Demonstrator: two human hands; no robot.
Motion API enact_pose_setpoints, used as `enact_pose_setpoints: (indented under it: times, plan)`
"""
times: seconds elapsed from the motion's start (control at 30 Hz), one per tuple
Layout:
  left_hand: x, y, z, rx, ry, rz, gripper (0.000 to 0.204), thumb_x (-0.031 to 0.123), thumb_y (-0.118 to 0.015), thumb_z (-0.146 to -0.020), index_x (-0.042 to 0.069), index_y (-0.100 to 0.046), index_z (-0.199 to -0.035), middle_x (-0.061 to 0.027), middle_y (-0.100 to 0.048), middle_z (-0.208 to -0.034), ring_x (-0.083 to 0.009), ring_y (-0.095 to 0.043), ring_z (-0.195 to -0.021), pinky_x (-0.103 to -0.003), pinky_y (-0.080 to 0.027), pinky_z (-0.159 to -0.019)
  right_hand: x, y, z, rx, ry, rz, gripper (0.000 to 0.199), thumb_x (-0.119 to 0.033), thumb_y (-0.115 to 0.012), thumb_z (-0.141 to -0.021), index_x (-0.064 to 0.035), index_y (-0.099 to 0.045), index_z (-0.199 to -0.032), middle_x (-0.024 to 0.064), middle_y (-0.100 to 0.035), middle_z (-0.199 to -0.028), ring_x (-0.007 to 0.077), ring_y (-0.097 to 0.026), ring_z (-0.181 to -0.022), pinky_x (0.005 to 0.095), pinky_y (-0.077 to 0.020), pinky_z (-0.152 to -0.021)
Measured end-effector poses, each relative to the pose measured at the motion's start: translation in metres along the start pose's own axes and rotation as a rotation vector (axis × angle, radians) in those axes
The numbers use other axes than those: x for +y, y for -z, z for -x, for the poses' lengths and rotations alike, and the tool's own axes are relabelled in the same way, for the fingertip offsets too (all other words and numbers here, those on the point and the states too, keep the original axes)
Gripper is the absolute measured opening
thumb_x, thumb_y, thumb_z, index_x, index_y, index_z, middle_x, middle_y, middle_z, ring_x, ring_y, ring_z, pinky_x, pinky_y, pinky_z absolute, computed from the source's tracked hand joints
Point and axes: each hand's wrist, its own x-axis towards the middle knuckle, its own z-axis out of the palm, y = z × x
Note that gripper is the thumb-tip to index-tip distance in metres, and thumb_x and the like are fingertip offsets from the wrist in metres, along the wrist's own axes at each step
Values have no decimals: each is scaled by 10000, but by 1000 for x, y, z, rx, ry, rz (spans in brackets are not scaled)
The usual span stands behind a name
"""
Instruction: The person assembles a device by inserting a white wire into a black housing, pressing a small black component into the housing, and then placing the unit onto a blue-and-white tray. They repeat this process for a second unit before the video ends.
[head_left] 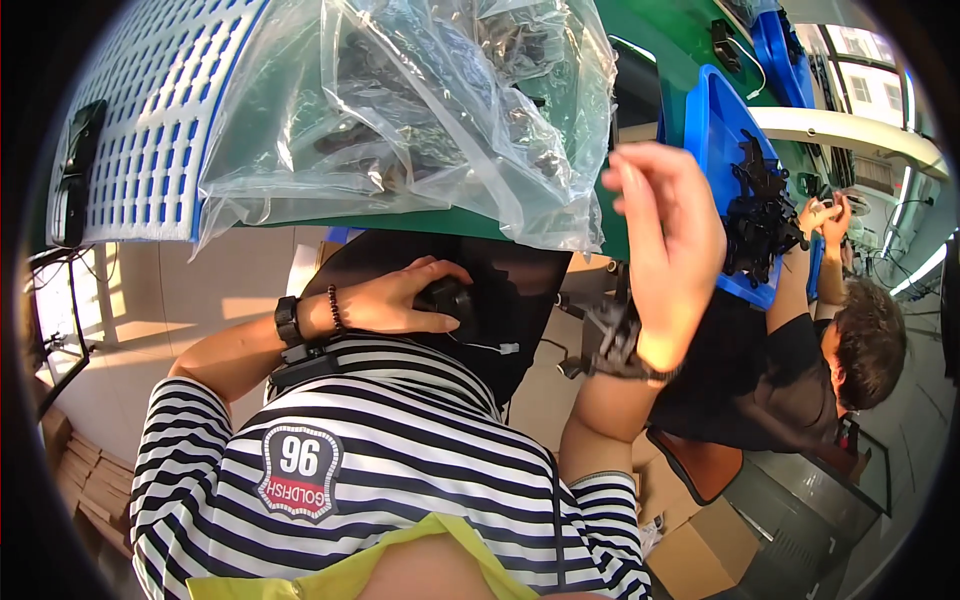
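While the left hand (405, 300) curls its fingers over a small black rounded part (450, 298) held low against the lap, just below the green table's (640, 30) edge, the right hand (672, 235) hangs raised and loosely spread, gripping nothing. The part's long axis cannot be told; a thin white-tipped wire (490, 347) trails from it toward the right. A clear plastic bag (420, 110) of dark pieces lies on the table above. At right, a blue tray (712, 110) holds black parts beside another person (800, 360).
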Motion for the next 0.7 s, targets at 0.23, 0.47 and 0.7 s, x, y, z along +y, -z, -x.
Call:
enact_pose_setpoints:
  times: [0.23, 0.47, 0.7]
  plan:
    - [-10, 0, -4, -44, -67, -44, 633, 324, -717, -909, 88, -462, -1439, -181, -457, -1355, -318, -451, -1318, -404, -366, -1132, 32, -43, -55, -209, 96, 206, 128, -3, -691, -912, -2, -670, -1038, 72, -668, -966, 127, -675, -789, 257, -514, -672]
    - [-7, 4, 0, 27, -39, -25, 605, 284, -736, -895, 72, -510, -1414, -145, -522, -1337, -261, -511, -1254, -375, -409, -1083, 29, -40, -50, -183, 151, 289, 129, 0, -712, -888, -3, -657, -1004, 89, -689, -1020, 156, -688, -790, 264, -530, -687]
    - [-7, 8, -9, -54, 78, -188, 532, 346, -776, -854, 96, -628, -1299, -134, -594, -1266, -266, -557, -1219, -364, -439, -1046, -15, 8, 13, 8, -67, -413, 175, 85, -646, -909, 26, -643, -1074, 152, -681, -1097, 195, -704, -937, 278, -581, -789]
